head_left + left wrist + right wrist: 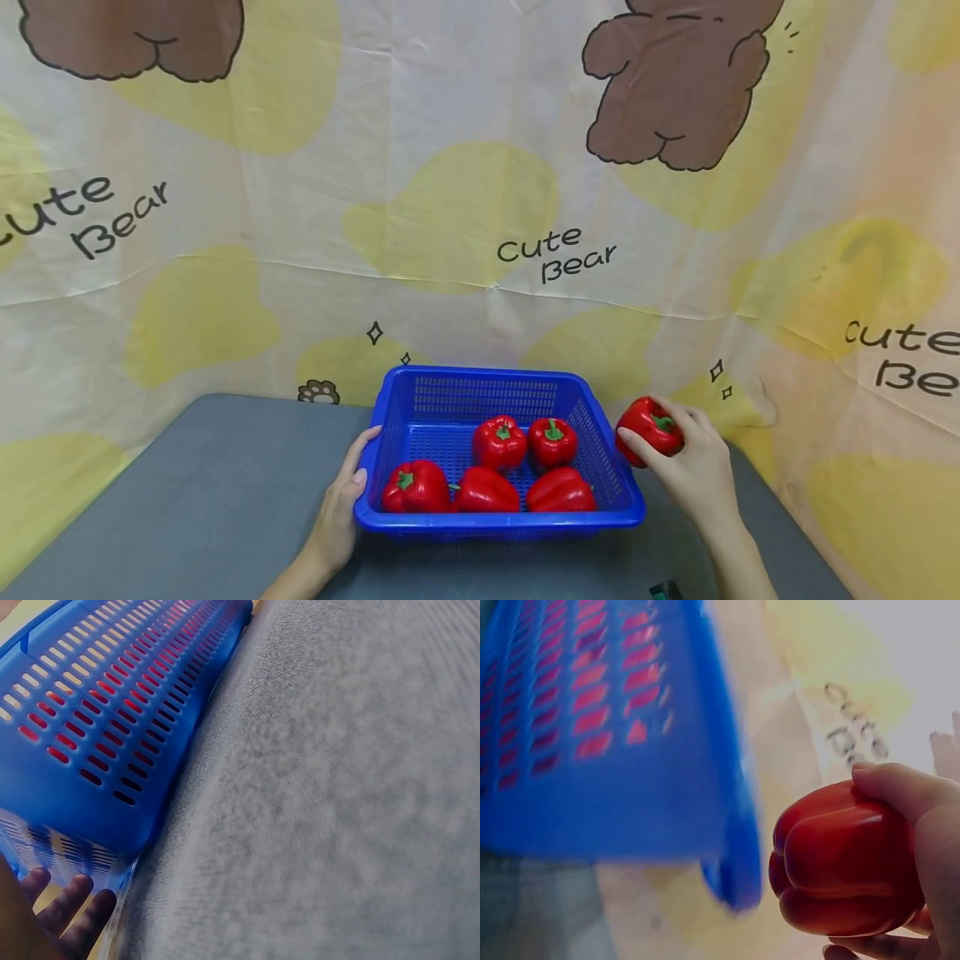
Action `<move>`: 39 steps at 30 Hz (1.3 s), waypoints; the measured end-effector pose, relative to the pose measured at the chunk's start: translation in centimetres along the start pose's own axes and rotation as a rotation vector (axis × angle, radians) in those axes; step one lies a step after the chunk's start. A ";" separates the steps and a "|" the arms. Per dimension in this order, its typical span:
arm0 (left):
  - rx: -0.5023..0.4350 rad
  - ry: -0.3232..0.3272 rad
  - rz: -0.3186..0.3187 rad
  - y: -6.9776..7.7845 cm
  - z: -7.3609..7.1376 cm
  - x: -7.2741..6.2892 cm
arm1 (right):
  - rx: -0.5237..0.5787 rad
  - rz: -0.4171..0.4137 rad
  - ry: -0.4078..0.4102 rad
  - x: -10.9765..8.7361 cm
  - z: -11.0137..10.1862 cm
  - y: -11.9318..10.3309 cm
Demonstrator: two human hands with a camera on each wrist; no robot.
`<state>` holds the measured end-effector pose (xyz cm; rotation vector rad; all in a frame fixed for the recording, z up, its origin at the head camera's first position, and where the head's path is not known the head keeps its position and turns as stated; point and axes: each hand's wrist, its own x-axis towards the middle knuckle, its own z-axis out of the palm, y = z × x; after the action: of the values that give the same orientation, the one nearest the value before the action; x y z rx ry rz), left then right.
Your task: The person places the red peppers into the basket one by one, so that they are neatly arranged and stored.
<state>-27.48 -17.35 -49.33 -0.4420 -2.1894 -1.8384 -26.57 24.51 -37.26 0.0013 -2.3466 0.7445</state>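
A blue plastic basket (498,522) with slotted walls sits on the grey table. Several red bell peppers lie inside, among them one with a green stem (416,487) at the near left corner. My left hand (339,512) holds the basket's left rim, its fingertips (94,900) against the end wall in the left wrist view. Just outside the right rim, my right hand (693,467) grips another red bell pepper (647,429), thumb on one side and fingers on the other. The right wrist view shows this pepper's lobed end (840,855) beside the basket's rim (739,877).
A cloth backdrop (465,208) printed with bears and yellow patches hangs behind and beside the table. The grey tabletop (187,517) stretches to the left of the basket. A small dark object (666,590) shows at the bottom edge, near the right forearm.
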 end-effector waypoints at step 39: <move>-0.039 0.012 0.008 0.2 0.0 -0.2 | 0.290 -0.191 -0.409 -0.8 12.9 -16.7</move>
<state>-27.22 -17.33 -49.25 -0.4464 -2.1440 -1.8777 -30.42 3.75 -37.10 0.5425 -2.5422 1.0590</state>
